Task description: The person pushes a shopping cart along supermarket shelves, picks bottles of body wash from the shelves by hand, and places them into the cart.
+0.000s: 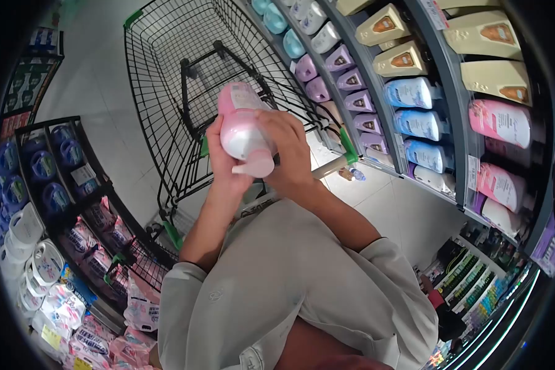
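Both my hands are wrapped round a pink and white pump bottle (pixel 237 117), held in front of my body with its pale pink pump head toward me. My left hand (pixel 223 159) grips the bottle's left side near the shoulder. My right hand (pixel 288 148) closes on the right side, its fingers across the label. Part of the label and the far side are hidden. Just beyond the bottle stands a black wire shopping cart (pixel 143 92) with green corners, and its handle (pixel 333 165) runs behind my hands.
On the right, a tall shelf (pixel 453 74) carries blue bottles (pixel 413 92), pink bottles (pixel 499 123), gold bottles (pixel 484 34) and purple bottles (pixel 351 80). At the left are racks with dark blue jugs (pixel 71 151) and pink packs (pixel 92 342). Pale floor tiles (pixel 407 213) show between.
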Motion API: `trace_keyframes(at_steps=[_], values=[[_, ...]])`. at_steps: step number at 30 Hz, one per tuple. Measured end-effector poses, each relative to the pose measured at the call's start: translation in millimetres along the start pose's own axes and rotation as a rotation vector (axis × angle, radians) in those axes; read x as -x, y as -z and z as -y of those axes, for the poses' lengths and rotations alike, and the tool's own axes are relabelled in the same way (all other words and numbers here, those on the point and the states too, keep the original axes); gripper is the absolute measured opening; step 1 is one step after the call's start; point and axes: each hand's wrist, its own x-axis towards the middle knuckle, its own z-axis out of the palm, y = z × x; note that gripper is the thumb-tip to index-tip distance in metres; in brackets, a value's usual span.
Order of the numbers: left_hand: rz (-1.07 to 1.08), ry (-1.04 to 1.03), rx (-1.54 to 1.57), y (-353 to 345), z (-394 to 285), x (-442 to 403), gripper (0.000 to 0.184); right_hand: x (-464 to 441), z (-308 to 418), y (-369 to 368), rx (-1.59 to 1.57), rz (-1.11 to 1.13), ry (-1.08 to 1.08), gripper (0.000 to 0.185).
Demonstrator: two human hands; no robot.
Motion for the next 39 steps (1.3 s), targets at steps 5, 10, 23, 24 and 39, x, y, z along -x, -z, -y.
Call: trace_keyframes(at_steps=[5, 10, 23, 24, 39], values=[[-0.352, 0.056, -0.456, 73, -86, -120, 0.055, 37, -46, 9, 0.168, 0.172, -0.343, 0.070], [-0.333, 0.390, -0.693, 166, -114, -260, 0.039, 65, -67, 15, 0.385, 0.095, -0.420, 0.049], [-0.404, 0.550, -0.822, 228, -43, -421, 0.042, 32, -72, 2, 0.492, 0.111, -0.512, 0.044], [-0.419, 0.501, -0.880, 199, -46, -405, 0.048, 28, -74, 1, 0.505, 0.117, -0.519, 0.042], [0.218, -0.364, -1.685, 30, -115, -55, 0.038, -68, -128, -42, 0.531, 0.055, -0.434, 0.029]])
